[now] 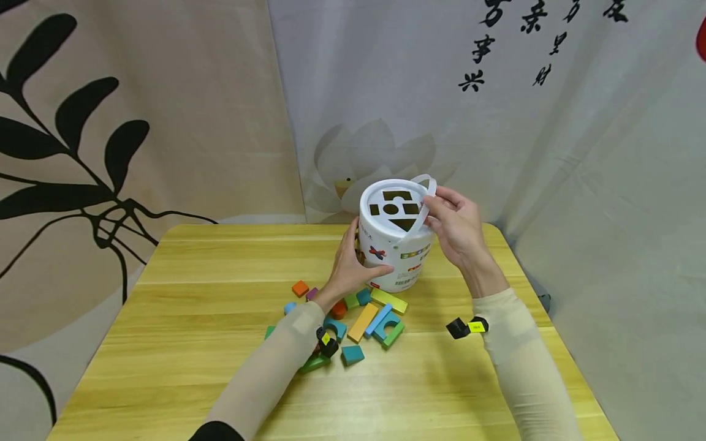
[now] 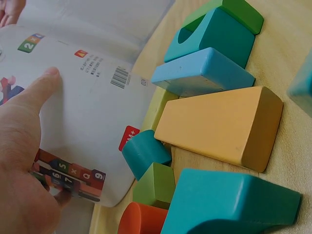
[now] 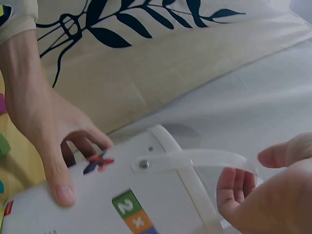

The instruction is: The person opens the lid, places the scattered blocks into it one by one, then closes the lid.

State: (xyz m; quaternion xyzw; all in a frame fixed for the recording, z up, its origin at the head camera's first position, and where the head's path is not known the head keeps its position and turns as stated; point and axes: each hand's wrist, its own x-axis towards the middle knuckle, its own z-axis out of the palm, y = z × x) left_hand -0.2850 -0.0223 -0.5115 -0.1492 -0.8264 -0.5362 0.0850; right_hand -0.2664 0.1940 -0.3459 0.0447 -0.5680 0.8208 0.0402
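Observation:
A white block bucket (image 1: 394, 257), with shape cut-outs in its lid (image 1: 393, 208), stands toward the back of the table. My left hand (image 1: 350, 263) grips its side, thumb across the printed front and fingers round the left. In the right wrist view that left hand (image 3: 53, 126) spans the printed wall. My right hand (image 1: 458, 226) holds the translucent strap handle (image 3: 204, 155), with fingers curled behind it and the thumb near its top. Beside the bucket's base lie wooden blocks, among them an orange block (image 2: 214, 126), a light blue one (image 2: 195, 73) and a teal cylinder (image 2: 145, 153).
More coloured blocks spread under and beside my left forearm, including a teal block (image 1: 352, 354) and an orange cube (image 1: 300, 288). The wooden table (image 1: 165, 343) reaches back to a hanging cloth (image 1: 220, 122) with plant prints and dark characters.

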